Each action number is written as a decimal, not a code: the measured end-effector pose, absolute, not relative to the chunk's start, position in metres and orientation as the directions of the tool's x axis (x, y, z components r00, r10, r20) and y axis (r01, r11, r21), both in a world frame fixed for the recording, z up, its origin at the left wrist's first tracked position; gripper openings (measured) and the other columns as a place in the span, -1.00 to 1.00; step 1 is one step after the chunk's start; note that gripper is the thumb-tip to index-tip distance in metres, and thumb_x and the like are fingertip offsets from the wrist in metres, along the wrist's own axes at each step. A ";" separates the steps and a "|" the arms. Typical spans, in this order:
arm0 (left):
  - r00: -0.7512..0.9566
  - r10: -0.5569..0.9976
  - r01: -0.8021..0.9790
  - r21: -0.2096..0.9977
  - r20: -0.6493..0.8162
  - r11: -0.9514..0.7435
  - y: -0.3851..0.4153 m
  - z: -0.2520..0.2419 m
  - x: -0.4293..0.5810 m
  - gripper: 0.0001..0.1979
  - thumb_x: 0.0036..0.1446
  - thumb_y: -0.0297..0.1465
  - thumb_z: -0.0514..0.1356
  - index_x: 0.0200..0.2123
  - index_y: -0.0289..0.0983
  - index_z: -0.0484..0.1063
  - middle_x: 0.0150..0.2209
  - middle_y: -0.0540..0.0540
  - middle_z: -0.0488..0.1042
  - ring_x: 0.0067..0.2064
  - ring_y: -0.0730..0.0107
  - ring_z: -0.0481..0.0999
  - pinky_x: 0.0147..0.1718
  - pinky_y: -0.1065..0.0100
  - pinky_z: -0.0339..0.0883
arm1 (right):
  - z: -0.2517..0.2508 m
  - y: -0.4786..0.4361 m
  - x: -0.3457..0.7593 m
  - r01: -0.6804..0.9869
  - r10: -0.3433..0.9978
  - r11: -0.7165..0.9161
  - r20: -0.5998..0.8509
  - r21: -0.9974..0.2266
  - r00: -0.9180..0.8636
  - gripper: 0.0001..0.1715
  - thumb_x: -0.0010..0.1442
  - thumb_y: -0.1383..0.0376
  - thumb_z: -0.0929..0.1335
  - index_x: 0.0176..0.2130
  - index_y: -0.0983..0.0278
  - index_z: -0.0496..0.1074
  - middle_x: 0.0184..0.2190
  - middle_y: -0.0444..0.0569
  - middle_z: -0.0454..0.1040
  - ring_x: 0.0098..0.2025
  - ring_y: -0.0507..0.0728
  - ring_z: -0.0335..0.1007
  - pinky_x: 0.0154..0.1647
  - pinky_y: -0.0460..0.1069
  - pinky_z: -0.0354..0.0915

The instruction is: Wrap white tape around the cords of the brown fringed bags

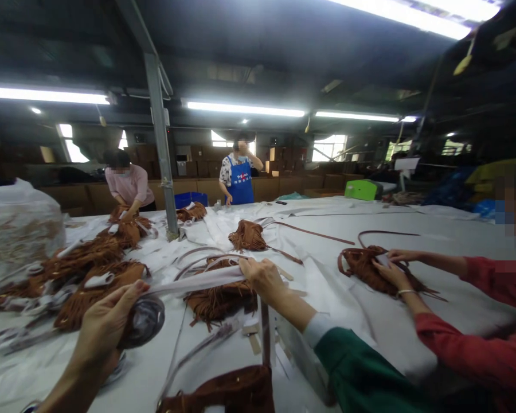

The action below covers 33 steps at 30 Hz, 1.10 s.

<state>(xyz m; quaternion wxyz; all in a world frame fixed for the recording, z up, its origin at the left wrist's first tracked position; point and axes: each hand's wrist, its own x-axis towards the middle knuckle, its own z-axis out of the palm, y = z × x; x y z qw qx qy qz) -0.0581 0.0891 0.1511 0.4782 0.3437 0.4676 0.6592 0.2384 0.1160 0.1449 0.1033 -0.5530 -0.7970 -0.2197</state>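
A pale, thin strip (pixel 206 279) is stretched between my two hands above the table. My left hand (pixel 105 324) is closed, pinching its left end, where a greyish coiled roll (pixel 149 321) hangs beside the fingers. Gripped in my closed right hand (pixel 266 282) is the strip's other end. Below that hand a brown strap (pixel 265 338) runs down to a brown suede bag (pixel 232 390) at the bottom edge, partly cut off. Just behind the strip lies a brown fringed bag (pixel 219 298), partly covered by it.
A pile of brown fringed bags (pixel 98 281) with white wrapping lies left. Another fringed bag (pixel 247 235) lies ahead. At right a co-worker's hands (pixel 398 269) handle a brown bag (pixel 365 267). A metal post (pixel 161 143) rises from the table; two people stand at the far side.
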 end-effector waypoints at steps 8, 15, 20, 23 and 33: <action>-0.330 0.942 -0.374 0.925 -0.068 -0.064 0.105 0.133 -0.065 -0.74 -0.11 -0.34 0.38 -0.34 -0.36 0.52 -0.61 0.09 0.46 -0.65 0.55 0.38 -0.69 0.57 0.29 | 0.108 0.141 0.252 0.980 0.930 0.185 0.337 -0.077 -0.149 -0.74 0.31 0.40 0.14 -0.07 0.28 0.31 -0.22 0.10 0.52 -0.22 0.15 0.48 -0.27 -0.04 0.25; -0.470 0.874 -0.368 0.927 -0.122 -0.068 0.111 0.120 -0.112 -0.85 -0.01 -0.43 0.29 -0.32 -0.37 0.51 -0.59 0.05 0.49 -0.67 0.52 0.37 -0.71 0.52 0.26 | 0.024 0.083 0.241 0.898 0.954 0.224 0.275 -0.379 -0.122 -0.59 0.33 0.12 0.15 -0.01 0.30 0.35 -0.16 0.05 0.53 -0.13 0.11 0.48 -0.15 -0.07 0.32; -0.520 0.847 -0.337 0.938 -0.113 -0.081 0.111 0.119 -0.130 -0.90 0.02 -0.48 0.25 -0.34 -0.36 0.52 -0.61 0.04 0.49 -0.70 0.50 0.36 -0.74 0.52 0.24 | -0.037 0.035 0.237 0.780 0.913 0.354 0.372 -0.516 -0.168 -0.47 0.30 0.07 0.17 0.10 0.34 0.27 -0.01 0.16 0.46 0.02 0.20 0.40 -0.02 0.04 0.31; -0.500 0.859 -0.327 0.942 -0.108 -0.072 0.109 0.119 -0.127 -0.89 0.00 -0.47 0.28 -0.34 -0.36 0.53 -0.60 0.03 0.50 -0.70 0.51 0.36 -0.76 0.55 0.21 | -0.048 0.038 0.226 0.820 0.952 0.254 0.284 -0.513 -0.117 -0.61 0.31 0.12 0.17 -0.22 0.31 0.42 -0.37 0.04 0.55 -0.32 0.15 0.50 -0.32 -0.03 0.32; -0.392 0.920 -0.273 0.954 0.008 -0.125 0.096 0.138 -0.116 -0.68 -0.12 -0.29 0.38 -0.28 -0.32 0.51 -0.52 0.03 0.54 -0.61 0.48 0.43 -0.65 0.51 0.36 | 0.006 0.114 0.228 0.890 0.955 0.043 0.279 -0.453 0.096 -0.58 0.37 0.14 0.09 -0.24 0.30 0.37 -0.38 0.05 0.52 -0.29 0.14 0.49 -0.31 -0.06 0.22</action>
